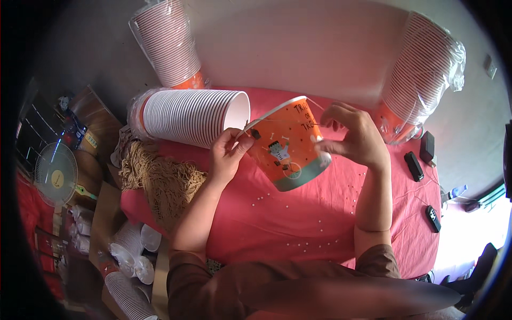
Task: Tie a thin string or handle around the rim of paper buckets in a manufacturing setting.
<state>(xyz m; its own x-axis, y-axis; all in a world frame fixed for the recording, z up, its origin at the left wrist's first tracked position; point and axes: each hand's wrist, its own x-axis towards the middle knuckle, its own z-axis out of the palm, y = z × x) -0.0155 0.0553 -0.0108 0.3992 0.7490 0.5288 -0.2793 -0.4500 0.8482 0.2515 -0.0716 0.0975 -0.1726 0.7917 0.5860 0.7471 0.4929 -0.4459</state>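
An orange paper bucket [277, 146] with a green base, white rim and cartoon print is held up, tilted, above the red-covered table [256, 224]. My left hand [229, 154] pinches its left side just at the rim. A thin cord [282, 122] crosses the front of the bucket toward my right hand [354, 136]. The right hand's curled fingers seem to hold that cord, while its thumb lies near the bucket's right side. The fingertips are partly blurred. Beside my left forearm lies a bundle of tan cords [160, 176].
Behind my left hand lies a nested stack of white-rimmed buckets [186, 114]. Wrapped stacks stand at back left [168, 45] and back right [418, 69]. Small white dots [288, 206] dot the cloth. Black devices [413, 166] sit at right; a fan [56, 173] and boxed containers [128, 242] at left.
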